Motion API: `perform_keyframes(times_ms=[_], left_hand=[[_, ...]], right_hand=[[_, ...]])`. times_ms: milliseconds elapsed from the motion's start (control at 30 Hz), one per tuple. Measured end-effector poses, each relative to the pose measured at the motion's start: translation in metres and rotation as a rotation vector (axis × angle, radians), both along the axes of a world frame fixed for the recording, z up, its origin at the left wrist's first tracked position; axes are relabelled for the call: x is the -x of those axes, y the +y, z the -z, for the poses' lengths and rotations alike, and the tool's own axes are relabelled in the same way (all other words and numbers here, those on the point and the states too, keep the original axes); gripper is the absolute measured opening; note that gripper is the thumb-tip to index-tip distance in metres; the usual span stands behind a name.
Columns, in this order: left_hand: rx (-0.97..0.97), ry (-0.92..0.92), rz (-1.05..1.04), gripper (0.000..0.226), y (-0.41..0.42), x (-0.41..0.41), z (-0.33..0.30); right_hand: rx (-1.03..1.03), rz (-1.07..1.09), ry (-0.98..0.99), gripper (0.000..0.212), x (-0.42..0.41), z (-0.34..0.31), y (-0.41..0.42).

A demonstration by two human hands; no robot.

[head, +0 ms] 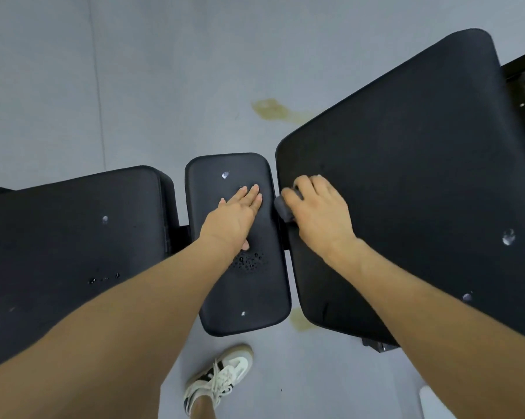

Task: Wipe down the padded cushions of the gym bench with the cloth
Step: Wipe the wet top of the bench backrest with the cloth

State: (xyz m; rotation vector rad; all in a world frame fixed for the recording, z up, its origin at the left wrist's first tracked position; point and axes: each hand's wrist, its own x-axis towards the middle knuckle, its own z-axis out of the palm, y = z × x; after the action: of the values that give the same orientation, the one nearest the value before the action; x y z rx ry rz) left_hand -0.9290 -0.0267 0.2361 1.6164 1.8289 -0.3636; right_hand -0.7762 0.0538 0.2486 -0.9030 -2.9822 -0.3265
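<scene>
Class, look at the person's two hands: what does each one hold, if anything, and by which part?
The right hand grips a bunched grey cloth; which part cannot be told. The left hand holds nothing, resting flat on the middle cushion.

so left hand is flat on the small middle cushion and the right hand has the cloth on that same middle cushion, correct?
Not quite. The head view shows the left hand flat on the small middle cushion, but the right hand holds the cloth at the near edge of the large right cushion, not on the middle one.
</scene>
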Motion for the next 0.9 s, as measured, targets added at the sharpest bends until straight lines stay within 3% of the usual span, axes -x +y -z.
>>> perform_keyframes(times_ms=[133, 367, 633, 900], left_hand=[[-0.008, -0.009, 0.002, 0.102, -0.001, 0.002, 0.000], [0.007, -0.010, -0.001, 0.102, 0.000, 0.001, -0.001], [0.010, 0.004, 0.020, 0.101, -0.001, 0.001, 0.000], [0.003, 0.027, 0.002, 0.102, -0.001, -0.002, -0.002]], right_hand=[[-0.035, 0.130, 0.023, 0.030, 0.025, -0.007, 0.032], [0.073, 0.113, 0.009, 0.058, -0.044, -0.022, -0.031], [-0.027, 0.232, 0.015, 0.054, 0.015, -0.022, 0.047], [0.165, 0.060, -0.052, 0.043, -0.029, -0.005, -0.048]])
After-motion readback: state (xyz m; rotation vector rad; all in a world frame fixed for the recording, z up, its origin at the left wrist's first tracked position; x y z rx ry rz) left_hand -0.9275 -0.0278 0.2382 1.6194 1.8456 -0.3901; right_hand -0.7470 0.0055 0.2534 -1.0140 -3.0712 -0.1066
